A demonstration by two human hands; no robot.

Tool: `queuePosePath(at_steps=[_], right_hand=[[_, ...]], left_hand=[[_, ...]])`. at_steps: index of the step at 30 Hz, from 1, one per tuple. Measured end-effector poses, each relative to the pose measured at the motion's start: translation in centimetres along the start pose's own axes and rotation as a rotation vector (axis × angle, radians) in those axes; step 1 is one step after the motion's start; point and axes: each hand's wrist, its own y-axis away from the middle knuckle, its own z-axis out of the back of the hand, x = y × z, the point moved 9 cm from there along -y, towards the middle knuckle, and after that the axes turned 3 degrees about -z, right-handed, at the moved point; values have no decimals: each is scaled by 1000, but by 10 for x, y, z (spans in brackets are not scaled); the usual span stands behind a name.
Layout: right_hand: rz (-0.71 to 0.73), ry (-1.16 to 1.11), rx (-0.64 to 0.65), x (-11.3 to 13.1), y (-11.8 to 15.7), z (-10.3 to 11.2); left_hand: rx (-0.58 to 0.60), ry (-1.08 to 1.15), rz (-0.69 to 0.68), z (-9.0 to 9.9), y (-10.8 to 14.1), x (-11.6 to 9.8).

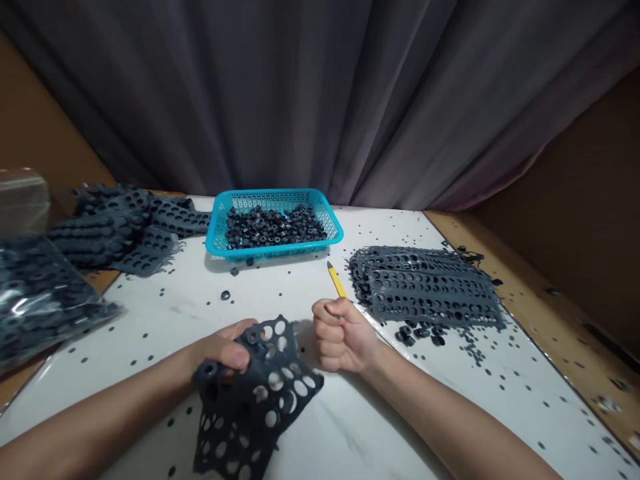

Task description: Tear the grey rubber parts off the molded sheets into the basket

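My left hand (225,350) grips a black perforated rubber sheet (270,387) by its upper left part, thumb on top. The sheet hangs down toward the bottom edge, with many round holes and a few round pieces still in it near my thumb. Just right of the sheet, my right hand (345,335) is closed in a fist, apart from the sheet; what its curled fingers hold, if anything, is hidden. A yellow pen-like tool (337,280) lies on the table just beyond my right hand.
A blue basket (273,253) of small black pieces stands at the back. Stacked perforated sheets (435,287) lie right, with loose pieces (420,332) before them. More sheets (115,227) and a clear bag (40,300) of black parts are left. Small black discs dot the white table (350,427).
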Motion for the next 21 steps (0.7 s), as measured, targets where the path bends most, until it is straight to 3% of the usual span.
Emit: queuePosePath(at_steps=[5, 8, 12, 16, 21], right_hand=[[63, 443, -306, 18, 3, 19], [108, 949, -513, 30, 7, 18], [51, 1606, -526, 26, 4, -2], [6, 1824, -529, 17, 2, -3], [-14, 1802, -573, 19, 1, 5]], left_hand=[[47, 84, 41, -4, -4, 3], [82, -51, -4, -6, -9, -1], [96, -218, -74, -7, -10, -7], [-36, -312, -90, 4, -11, -4], [-144, -172, -1, 13, -12, 9]])
